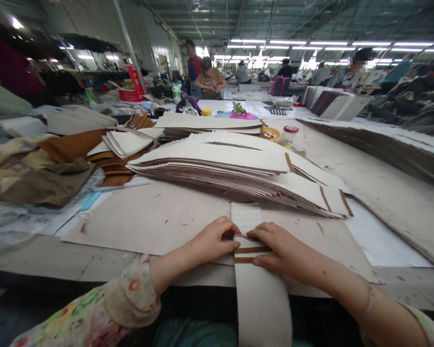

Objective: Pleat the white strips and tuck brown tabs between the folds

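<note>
We work at a crowded workshop table, our left hand (pixel 215 241) closed on the left corner of a long cream-white fabric-like panel with two brown bands (pixel 262 294). Our right hand (pixel 284 248) lies over its right edge, forefinger at the top and thumb by the lower band; whether it pinches from beneath, we cannot tell. The hands stand apart, the panel between them, its near end hanging over the table's front edge. A short ribbed cream strip (pixel 246 217) lies just beyond the fingers.

We judge the step to be lining up the panel's top edge with that strip; the next move calls for both corners held level and the edge pressed flat.

Beyond the strip, a fanned stack of cream-white panels with brown undersides (pixel 217 166) crowds the space, and we cannot tell whether the strip runs beneath it. Rust-brown flat pieces (pixel 110 176) and a crumpled camouflage cloth (pixel 39 171) fill the left; a clear jar with a red lid (pixel 289 136) stands behind the stack.
</note>
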Tool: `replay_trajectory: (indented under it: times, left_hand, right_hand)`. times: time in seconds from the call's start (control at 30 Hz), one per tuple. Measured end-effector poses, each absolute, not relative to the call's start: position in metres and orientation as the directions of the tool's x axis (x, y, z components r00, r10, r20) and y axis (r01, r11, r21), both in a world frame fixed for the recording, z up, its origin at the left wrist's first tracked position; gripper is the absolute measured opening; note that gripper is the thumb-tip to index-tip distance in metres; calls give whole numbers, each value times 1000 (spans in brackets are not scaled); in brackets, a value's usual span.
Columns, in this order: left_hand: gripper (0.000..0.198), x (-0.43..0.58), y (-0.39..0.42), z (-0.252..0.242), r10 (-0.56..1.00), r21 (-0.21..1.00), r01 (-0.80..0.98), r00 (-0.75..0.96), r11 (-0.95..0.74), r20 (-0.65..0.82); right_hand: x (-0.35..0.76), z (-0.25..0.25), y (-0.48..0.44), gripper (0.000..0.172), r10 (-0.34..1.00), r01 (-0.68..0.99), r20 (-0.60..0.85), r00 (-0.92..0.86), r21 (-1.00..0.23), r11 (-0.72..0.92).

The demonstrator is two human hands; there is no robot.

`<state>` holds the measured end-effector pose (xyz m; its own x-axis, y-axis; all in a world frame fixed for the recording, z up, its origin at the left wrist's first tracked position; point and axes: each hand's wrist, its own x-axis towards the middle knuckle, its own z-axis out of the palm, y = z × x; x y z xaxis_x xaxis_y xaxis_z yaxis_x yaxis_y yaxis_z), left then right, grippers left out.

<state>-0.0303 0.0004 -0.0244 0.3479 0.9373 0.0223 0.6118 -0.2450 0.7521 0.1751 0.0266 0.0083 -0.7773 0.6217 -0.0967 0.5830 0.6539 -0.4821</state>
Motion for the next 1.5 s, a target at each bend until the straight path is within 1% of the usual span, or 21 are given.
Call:
replay_trajectory:
  times: [0.13, 0.3, 0.43, 0.6, 0.7, 0.8, 0.87, 0.93, 0.97, 1.07, 1.13, 1.23, 1.3, 1.37, 1.43, 1.5]
  left_hand:
    - [15, -30, 0, -25, 928, 741, 606, 367, -290, 63]
    - [15, -33, -2, -27, 901, 715, 595, 418, -367, 115]
    - [15, -36, -2, -27, 871, 684, 589, 471, -431, 143]
    - [14, -39, 1, -26, 841, 630, 612, 527, -477, 125]
    - [15, -40, 0, -28, 816, 571, 629, 561, -528, 137]
    - [19, -41, -3, -31, 790, 457, 666, 595, -589, 150]
    - [23, -43, -6, -34, 774, 375, 689, 617, -620, 143]
    - [26, -45, -9, -36, 763, 326, 700, 633, -635, 129]
    - [28, -47, -11, -36, 762, 317, 702, 636, -637, 123]
    - [34, -50, -16, -38, 770, 317, 712, 628, -626, 111]
    - [37, -52, -18, -38, 774, 313, 718, 624, -622, 106]
    - [37, -56, -22, -38, 782, 311, 726, 614, -613, 107]
    - [36, -58, -23, -36, 797, 341, 728, 592, -594, 124]
    - [35, -57, -24, -32, 818, 399, 723, 555, -564, 151]
    - [34, -53, -24, -26, 835, 450, 710, 517, -542, 190]
    - [33, -46, -25, -20, 828, 457, 696, 516, -554, 219]
  right_hand:
    - [170, 11, 31, 43, 566, 536, -123, -815, -531, 656]
    - [170, 11, 31, 40, 553, 514, -117, -825, -562, 648]
    - [169, 13, 30, 35, 537, 513, -129, -834, -541, 666]
    - [168, 14, 30, 28, 531, 522, -136, -837, -493, 696]
    - [167, 10, 27, 27, 533, 526, -119, -838, -436, 730]
    - [166, 3, 21, 25, 529, 528, -87, -844, -314, 789]
    - [166, -2, 16, 22, 515, 509, -36, -857, -219, 832]
    - [167, -5, 13, 21, 494, 486, 17, -869, -152, 861]
    - [168, -6, 12, 23, 491, 483, 34, -871, -138, 865]
    - [170, -6, 11, 30, 508, 497, 30, -861, -164, 852]
    - [172, -7, 9, 28, 532, 519, 36, -846, -180, 836]
    - [175, -12, 3, 25, 586, 573, 102, -804, -134, 809]
    - [177, -16, -2, 24, 606, 599, 153, -781, -94, 795]
    - [177, -18, -5, 24, 612, 609, 183, -769, -82, 789]
    - [177, -18, -6, 23, 633, 627, 193, -750, -99, 773]
    - [177, -17, -7, 23, 665, 652, 201, -719, -134, 746]
